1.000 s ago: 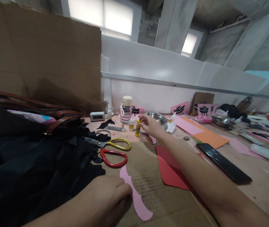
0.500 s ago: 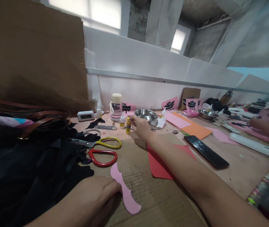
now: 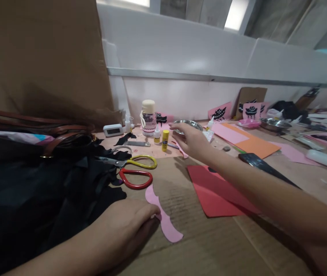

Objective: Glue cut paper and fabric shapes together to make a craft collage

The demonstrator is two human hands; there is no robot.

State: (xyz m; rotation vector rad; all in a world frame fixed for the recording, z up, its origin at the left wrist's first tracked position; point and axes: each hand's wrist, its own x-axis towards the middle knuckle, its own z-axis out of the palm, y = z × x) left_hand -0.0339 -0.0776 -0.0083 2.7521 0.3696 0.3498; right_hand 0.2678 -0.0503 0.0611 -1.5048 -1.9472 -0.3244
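Note:
My left hand pinches the middle of a wavy-edged pink strip between thumb and fingers, close above the brown cardboard. Past the strip, my right hand is in the air with its fingers apart and nothing visible in them. A yellow glue stick stands upright just left of those fingers, apart from them. Behind my right hand is a metal bowl, partly hidden. Scissors with one yellow and one red handle lie beyond my left hand. Red sheets lie under my right forearm.
Black fabric and a bag fill the left side. A bottle, a small glue bottle and a white digital display stand at the back. A black phone, orange sheet and pink sheets lie to the right.
My right hand has let go of the glue stick, which now stands by itself, and moved right of it with fingers apart. My left hand still holds the pink strip. The view has shifted.

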